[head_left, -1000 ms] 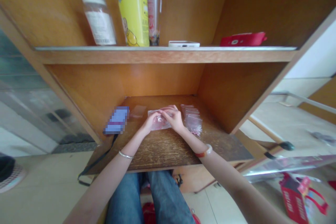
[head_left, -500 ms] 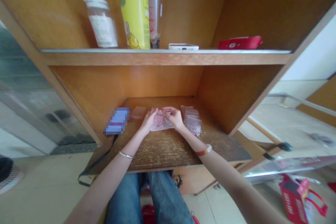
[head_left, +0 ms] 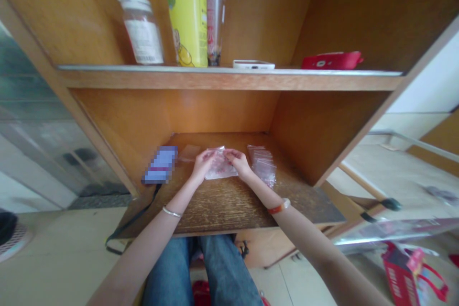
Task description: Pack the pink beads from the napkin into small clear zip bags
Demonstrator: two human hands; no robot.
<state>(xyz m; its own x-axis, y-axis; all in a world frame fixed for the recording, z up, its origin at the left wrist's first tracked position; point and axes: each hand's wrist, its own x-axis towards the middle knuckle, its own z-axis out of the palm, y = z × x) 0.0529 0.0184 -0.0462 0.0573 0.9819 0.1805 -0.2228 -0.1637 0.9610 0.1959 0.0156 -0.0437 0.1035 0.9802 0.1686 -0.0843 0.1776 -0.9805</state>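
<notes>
Low over the wooden desk (head_left: 222,208), a clear plastic bag (head_left: 219,171) with small pinkish bits in it lies between my hands. My left hand (head_left: 204,165) grips its left side near the top edge, fingers pressed together. On the other side, my right hand (head_left: 237,161) pinches the upper right part of the bag. A row of overlapping small clear bags (head_left: 261,162) lies just right of my right hand. Left of my left hand is a flat clear plastic piece (head_left: 189,153); its exact kind is hard to make out.
A phone (head_left: 160,165) with a blurred-out screen and a black strap (head_left: 138,215) lies at the desk's left. On the shelf (head_left: 229,80) above stand a white-capped jar (head_left: 141,31), a yellow bottle (head_left: 188,19), a tall cup (head_left: 216,14), a white device (head_left: 254,65) and a red object (head_left: 332,60).
My fingers have shifted along the bag's top edge, which now bunches up between them. The left hand's fingers are more curled in. Other things keep their places.
</notes>
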